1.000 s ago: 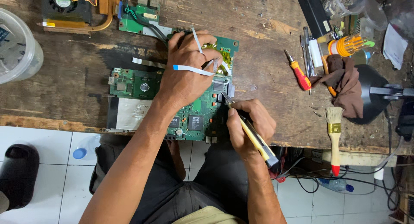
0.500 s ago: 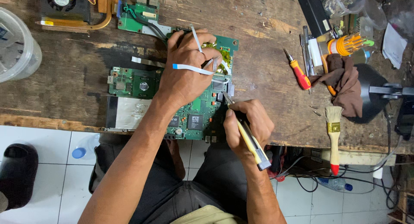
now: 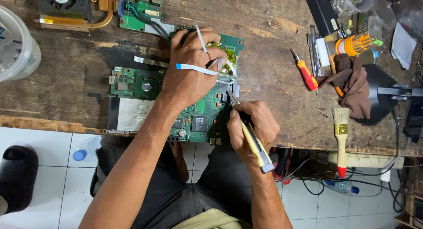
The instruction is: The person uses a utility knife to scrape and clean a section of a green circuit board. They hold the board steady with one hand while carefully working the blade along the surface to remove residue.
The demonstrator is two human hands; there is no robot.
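Green fibreglass fills the middle of the wooden bench point(image 3: 273, 75): a laptop motherboard point(image 3: 207, 116) lies flat near the front edge, its near side overhanging toward the person's lap. The left hand point(image 3: 191, 75) is spread flat on the board, palm down, pinning it; a white ribbon cable point(image 3: 198, 69) with a blue tip crosses over its fingers. The right hand point(image 3: 253, 125) is closed around a yellow utility knife point(image 3: 251, 138), blade tip set against the board just right of the left hand's fingertips. Compared with the frames from a moment ago, the knife's handle has swung a little: its butt now points more toward the near right, and the right hand has settled lower over the board's edge, while the left hand has not shifted. That reads as small prying or scraping strokes at one spot, with the board held steady throughout.

Left of the board, at the far edge, sit a smaller green circuit board point(image 3: 141, 13) and a cooling fan with copper heat pipe point(image 3: 66, 4). To the right lie a red-handled screwdriver point(image 3: 304, 72), a brown rag point(image 3: 352, 83) and a paintbrush point(image 3: 340, 138).
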